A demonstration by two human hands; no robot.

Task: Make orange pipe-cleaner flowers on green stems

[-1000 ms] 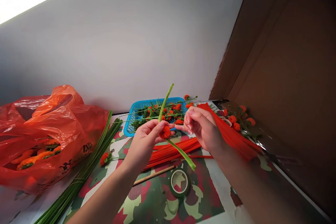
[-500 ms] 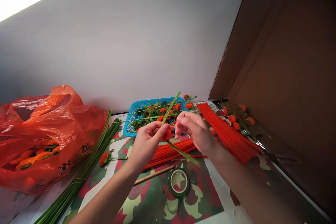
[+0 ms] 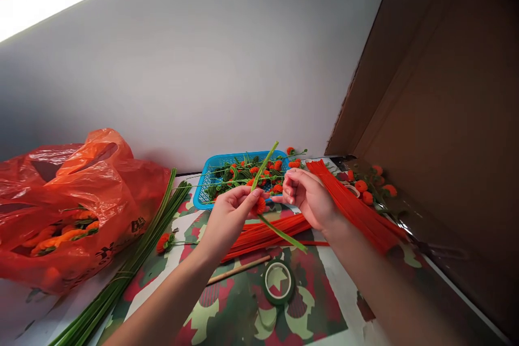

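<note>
Between thumb and fingers, my left hand [image 3: 231,213] pinches a light green fuzzy stem [image 3: 265,165] together with a small orange pompom-like piece [image 3: 259,205]. One green end points up and away, the other slants down to the right. My right hand [image 3: 307,197] is just to the right, its fingers curled and one finger reaching toward the orange piece. Whether its fingertips hold anything thin is too small to tell. Below both hands lies a bundle of orange-red fuzzy strips [image 3: 267,235].
Behind my hands is a blue basket [image 3: 198,194] of green and orange pieces. An orange plastic bag [image 3: 133,184] and long green stems [image 3: 133,259] lie left. A green tape roll [image 3: 279,298] and wooden stick [image 3: 239,270] are in front. More red strips [image 3: 357,205] lie right, near cardboard [image 3: 438,81].
My right hand has moved slightly right, away from the orange piece, with one finger now stretched toward it. My left hand keeps its pinch. The whole view has shifted slightly.
</note>
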